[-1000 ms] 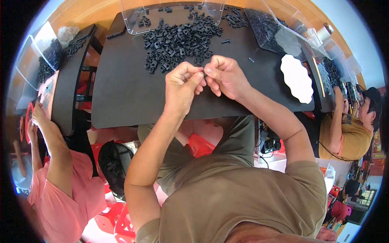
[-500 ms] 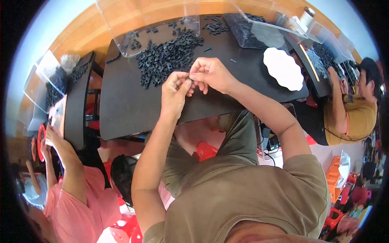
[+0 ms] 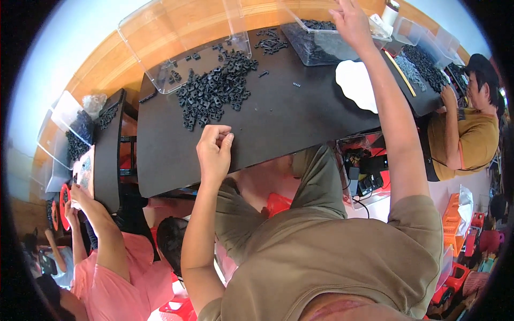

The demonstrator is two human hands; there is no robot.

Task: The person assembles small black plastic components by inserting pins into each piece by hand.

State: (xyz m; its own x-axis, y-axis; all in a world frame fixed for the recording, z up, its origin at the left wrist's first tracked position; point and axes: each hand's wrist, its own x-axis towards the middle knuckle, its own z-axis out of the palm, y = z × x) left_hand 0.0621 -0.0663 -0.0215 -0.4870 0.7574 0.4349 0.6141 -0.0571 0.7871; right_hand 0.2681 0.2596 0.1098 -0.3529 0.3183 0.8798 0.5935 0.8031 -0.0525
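Note:
My left hand (image 3: 215,151) hovers at the near side of the dark table with its fingers curled and the thumb against them; anything inside is hidden. Just beyond it spreads a heap of small black plastic parts (image 3: 214,88). My right arm reaches far to the back right, where my right hand (image 3: 354,29) is raised near a clear bin of black parts (image 3: 321,45), fingers stretched and no object visible in them. A single black piece (image 3: 263,73) and a tiny metal spring (image 3: 296,84) lie on the tabletop.
A clear box (image 3: 184,48) lies behind the heap. The white wavy-edged sheet (image 3: 356,85) is partly covered by my right forearm. One person (image 3: 463,134) works at the right, another in pink (image 3: 128,262) at the left. A yellow stick (image 3: 400,74) lies at the right.
My hands, together over the table before, are now apart. The right one has swung up and right towards the bin; the left one has moved slightly left and nearer to me.

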